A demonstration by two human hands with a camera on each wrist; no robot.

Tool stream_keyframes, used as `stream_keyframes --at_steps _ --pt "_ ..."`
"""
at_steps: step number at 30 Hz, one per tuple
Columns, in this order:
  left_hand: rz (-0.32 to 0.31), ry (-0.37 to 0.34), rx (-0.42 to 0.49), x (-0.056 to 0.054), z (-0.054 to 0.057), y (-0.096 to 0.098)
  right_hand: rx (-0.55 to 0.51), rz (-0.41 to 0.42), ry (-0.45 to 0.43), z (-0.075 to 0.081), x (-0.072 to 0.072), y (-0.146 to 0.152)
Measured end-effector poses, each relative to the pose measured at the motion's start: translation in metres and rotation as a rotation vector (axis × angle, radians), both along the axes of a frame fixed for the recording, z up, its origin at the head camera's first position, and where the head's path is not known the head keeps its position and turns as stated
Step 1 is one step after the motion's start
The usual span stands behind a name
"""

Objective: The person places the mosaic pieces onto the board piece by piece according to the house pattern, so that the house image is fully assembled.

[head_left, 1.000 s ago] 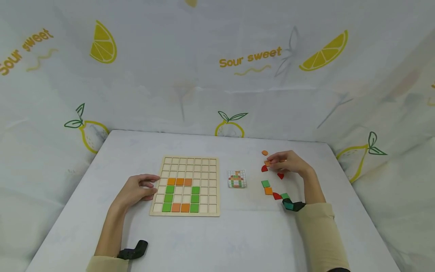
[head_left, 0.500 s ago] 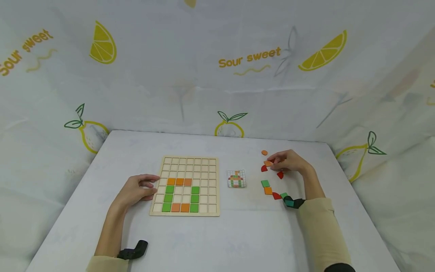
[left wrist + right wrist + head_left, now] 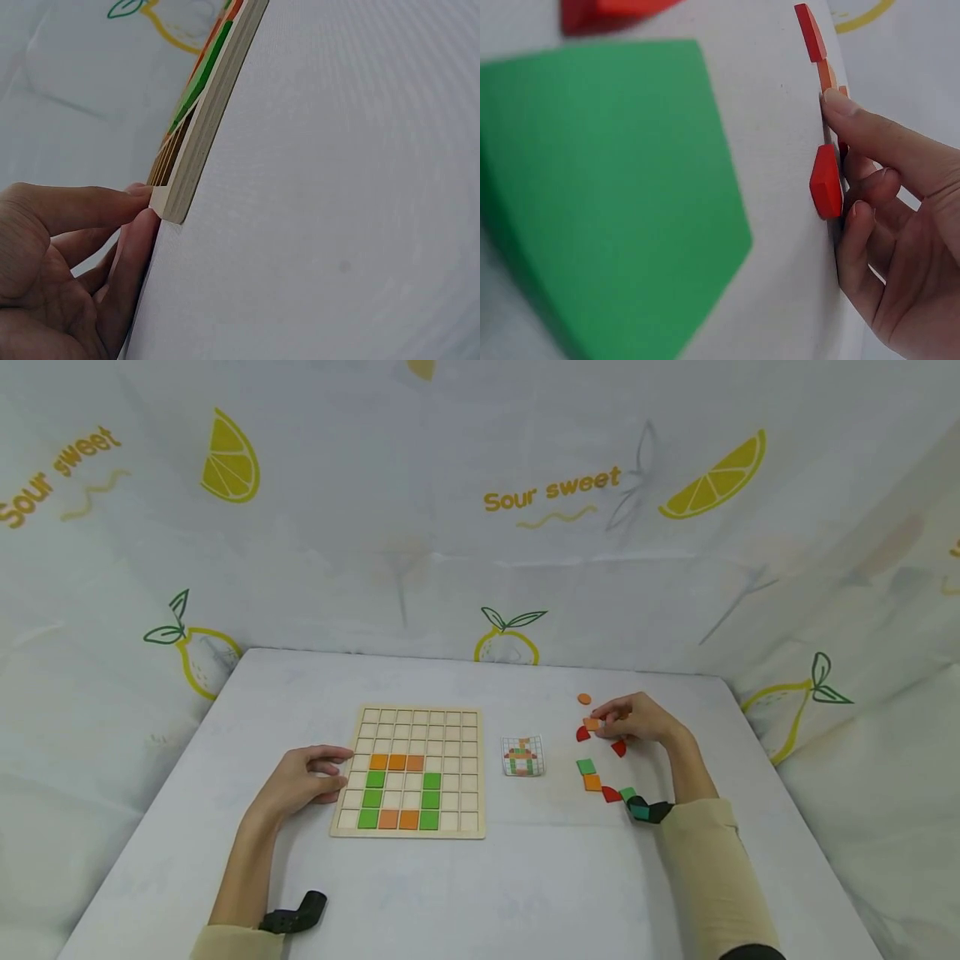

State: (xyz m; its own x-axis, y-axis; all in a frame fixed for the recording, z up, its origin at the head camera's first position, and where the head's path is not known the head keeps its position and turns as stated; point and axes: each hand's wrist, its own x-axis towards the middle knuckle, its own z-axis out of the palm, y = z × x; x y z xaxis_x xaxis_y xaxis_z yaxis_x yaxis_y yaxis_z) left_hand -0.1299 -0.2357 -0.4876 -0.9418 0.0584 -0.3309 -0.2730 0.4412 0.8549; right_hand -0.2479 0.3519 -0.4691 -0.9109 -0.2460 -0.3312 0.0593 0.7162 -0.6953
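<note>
My left hand (image 3: 300, 781) rests at the left edge of a wooden grid board (image 3: 453, 743), its thumb and fingertips touching the rim. In the left wrist view, the thumb meets the side of the board (image 3: 196, 161) near a corner. Green and orange square tiles sit in several of the board's cells. Over at the right, my right hand (image 3: 637, 717) pinches an orange square tile (image 3: 591, 724) between thumb and index finger, low over the table. A red quarter-round tile (image 3: 582, 734) lies beside that tile. Another red tile (image 3: 826, 182) lies just under the curled fingers.
A small pattern card (image 3: 522, 756) lies between board and loose tiles. An orange round tile (image 3: 584, 699) lies at the back. Nearer the front are a green tile (image 3: 586, 767), an orange tile (image 3: 592, 782) and a red tile (image 3: 611, 794). A wrist camera (image 3: 656, 811) partly hides green tiles.
The orange tile in my right hand has turned from slanted to flatter and shows more of its face. My left hand and the board have not moved.
</note>
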Motion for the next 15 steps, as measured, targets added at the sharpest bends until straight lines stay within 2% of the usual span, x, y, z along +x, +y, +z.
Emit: stream_keyframes --at_steps 15 --pt "-0.004 0.004 -0.008 0.0007 0.0015 -0.0001 0.006 -0.012 0.035 0.0010 0.0052 -0.0019"
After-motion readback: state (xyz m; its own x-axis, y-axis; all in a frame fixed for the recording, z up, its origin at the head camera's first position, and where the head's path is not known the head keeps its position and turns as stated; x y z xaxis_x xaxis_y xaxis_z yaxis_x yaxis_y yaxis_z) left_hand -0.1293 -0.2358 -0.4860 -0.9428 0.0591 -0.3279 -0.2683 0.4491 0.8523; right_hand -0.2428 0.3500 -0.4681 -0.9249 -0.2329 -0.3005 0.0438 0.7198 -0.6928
